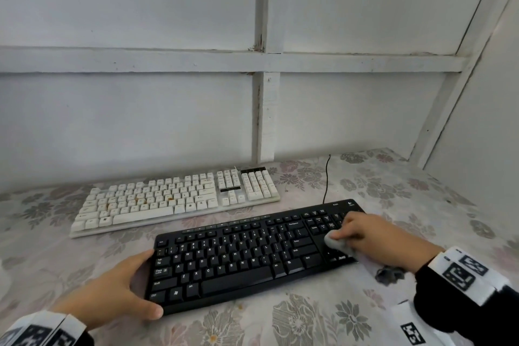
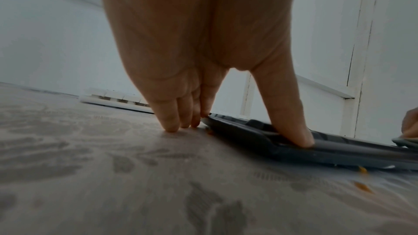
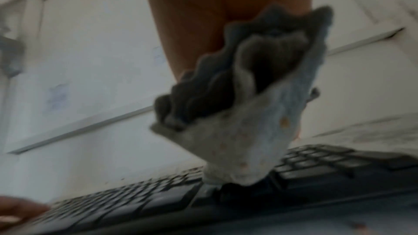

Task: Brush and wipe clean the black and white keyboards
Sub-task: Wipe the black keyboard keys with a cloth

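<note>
As cloth (image 1: pixel 338 245) touches black keyboard (image 1: pixel 238 260), left hand (image 1: pixel 112 293) braces

Strip between white keyboard (image 1: pixel 174 199), black keyboard (image 1: pixel 238 261) free (narrow).

The left hand (image 1: pixel 112 291) lies spread at the black keyboard's (image 1: pixel 238 261) left end, fingers (image 2: pixel 169 119) straight, tips on the desk (image 1: pixel 309 317), thumb on its near corner. The right hand (image 1: pixel 365 236) curls round a cloth (image 1: pixel 335 244), pressing it onto the keys.

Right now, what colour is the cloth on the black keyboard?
Grey cloth, clearest in the right wrist view.
</note>
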Tool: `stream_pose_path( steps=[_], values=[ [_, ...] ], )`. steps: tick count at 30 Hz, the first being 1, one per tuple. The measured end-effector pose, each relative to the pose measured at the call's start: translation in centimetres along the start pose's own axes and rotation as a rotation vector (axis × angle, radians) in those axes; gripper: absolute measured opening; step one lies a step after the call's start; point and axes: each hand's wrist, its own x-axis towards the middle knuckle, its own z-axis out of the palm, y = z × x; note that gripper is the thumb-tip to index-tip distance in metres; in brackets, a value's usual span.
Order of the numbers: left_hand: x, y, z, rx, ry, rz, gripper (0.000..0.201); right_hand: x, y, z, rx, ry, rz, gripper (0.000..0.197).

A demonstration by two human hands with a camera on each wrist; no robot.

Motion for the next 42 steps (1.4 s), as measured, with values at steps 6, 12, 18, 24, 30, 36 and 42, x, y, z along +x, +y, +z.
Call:
stream_pose_path(
  steps=[6, 12, 18, 24, 30, 36, 42],
  values=[
    [-0.1, 0.0, -0.2, 0.088, 0.028, -0.042, 0.140, 0.2, 1.4, 1.0, -0.153, 0.066, 0.076, 0.021],
    [-0.5, 0.2, -0.2, 0.150, 0.038, -0.068, 0.146, -0.8, 4.2, -0.2, -0.075, 0.095, 0.233, 0.025],
    [-0.8, 1.3, 0.2, 0.130, 0.002, -0.055, 0.142, -1.5, 4.2, -0.7, -0.037, 0.151, 0.378, 0.025],
    [-1.0, 1.3, 0.3, 0.185, 0.064, -0.100, 0.132, -0.3, -7.6, -0.4, 0.099, 0.047, -0.018, 0.026],
    [-0.8, 0.8, -0.1, 0.177, 0.054, -0.110, 0.128, 2.8, -20.1, 3.9, 0.061, -0.094, -0.496, 0.019],
    [-0.9, 2.7, 0.7, 0.185, 0.036, -0.071, 0.073, 4.6, -25.4, 5.9, 0.019, -0.145, -0.546, 0.019],
    [-1.0, 1.6, 0.2, 0.200, 0.062, -0.098, 0.109, 4.2, -25.1, 6.4, 0.025, -0.149, -0.500, 0.016]
  ],
)
